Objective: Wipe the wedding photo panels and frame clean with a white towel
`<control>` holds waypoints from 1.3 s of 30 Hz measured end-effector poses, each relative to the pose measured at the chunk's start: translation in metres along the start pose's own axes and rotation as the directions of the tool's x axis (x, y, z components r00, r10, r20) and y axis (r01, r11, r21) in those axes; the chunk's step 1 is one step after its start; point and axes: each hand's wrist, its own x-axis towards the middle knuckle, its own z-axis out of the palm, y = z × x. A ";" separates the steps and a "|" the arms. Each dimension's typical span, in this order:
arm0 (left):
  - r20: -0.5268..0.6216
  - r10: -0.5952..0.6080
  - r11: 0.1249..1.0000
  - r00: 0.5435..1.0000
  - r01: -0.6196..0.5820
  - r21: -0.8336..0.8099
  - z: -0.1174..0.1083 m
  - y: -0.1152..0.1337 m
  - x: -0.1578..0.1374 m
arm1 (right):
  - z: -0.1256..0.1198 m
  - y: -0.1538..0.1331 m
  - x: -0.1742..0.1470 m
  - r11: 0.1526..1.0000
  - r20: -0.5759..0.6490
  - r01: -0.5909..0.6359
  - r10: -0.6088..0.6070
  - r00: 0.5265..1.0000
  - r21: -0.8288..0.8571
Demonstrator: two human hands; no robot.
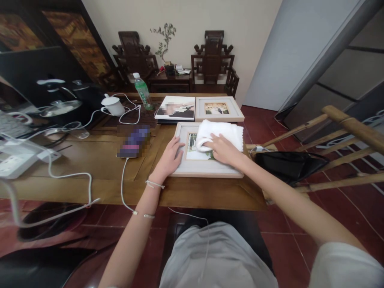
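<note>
A light wooden picture frame [207,172] with a small photo at its centre lies flat near the table's front edge. My left hand [171,158] rests on the frame's left side, fingers stretched out along the border. Bunched over the frame's upper right part is a white cloth [223,132]. My right hand [223,150] presses on the cloth, its fingers curled into a fold, and covers part of the photo. Behind it lie a second picture frame [237,110] and a white-edged photo panel [177,105], side by side.
To the left, a phone [133,142] on a white cable lies on the wooden table [90,152]. Further off stand a green-labelled bottle [143,92], a lidded white cup [114,105] and a power strip [18,162]. A bamboo chair [336,148] with a black bag [294,166] is at the right.
</note>
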 end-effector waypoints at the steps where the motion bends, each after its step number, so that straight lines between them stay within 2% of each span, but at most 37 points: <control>1: -0.001 0.001 1.000 1.000 -0.001 0.001 0.000 0.000 0.000 | 0.001 0.004 0.006 1.000 -0.007 -0.019 0.019 1.000 -0.021; 5: -0.001 -0.005 1.000 1.000 0.005 0.003 0.001 0.000 0.000 | 0.003 0.002 0.018 0.996 -0.004 -0.059 0.059 0.998 -0.059; 9: -0.001 0.001 1.000 1.000 -0.001 -0.001 0.001 0.000 0.000 | -0.003 -0.022 0.001 0.998 0.071 -0.059 0.061 0.996 -0.033; 14: -0.005 0.006 1.000 1.000 -0.006 -0.009 0.002 0.000 0.001 | -0.020 -0.046 -0.033 0.993 0.214 0.060 -0.082 0.973 0.106; 18: -0.007 0.003 1.000 1.000 -0.003 0.007 0.002 -0.002 0.001 | -0.026 -0.041 -0.042 0.974 0.217 0.098 -0.143 0.966 0.205; 20: -0.016 0.004 1.000 1.000 -0.004 0.014 0.003 -0.003 0.001 | -0.021 -0.034 -0.039 0.978 0.179 0.078 -0.114 0.977 0.195; 24: -0.028 0.008 1.000 1.000 -0.008 0.015 0.004 -0.005 0.001 | -0.004 -0.013 -0.019 0.997 0.025 0.015 -0.017 1.000 0.082; 29: -0.033 0.017 1.000 0.999 -0.016 0.012 0.005 -0.007 0.000 | 0.006 0.012 0.020 0.991 -0.090 -0.128 0.125 0.988 -0.036; 34: -0.033 0.014 1.000 0.999 -0.014 -0.003 0.006 -0.008 0.000 | 0.009 0.012 0.034 0.981 -0.040 -0.170 0.167 0.985 -0.094; 39: -0.026 0.015 1.000 1.000 -0.015 -0.005 0.006 -0.007 0.000 | -0.001 -0.017 0.006 0.988 0.091 -0.112 0.122 0.988 -0.106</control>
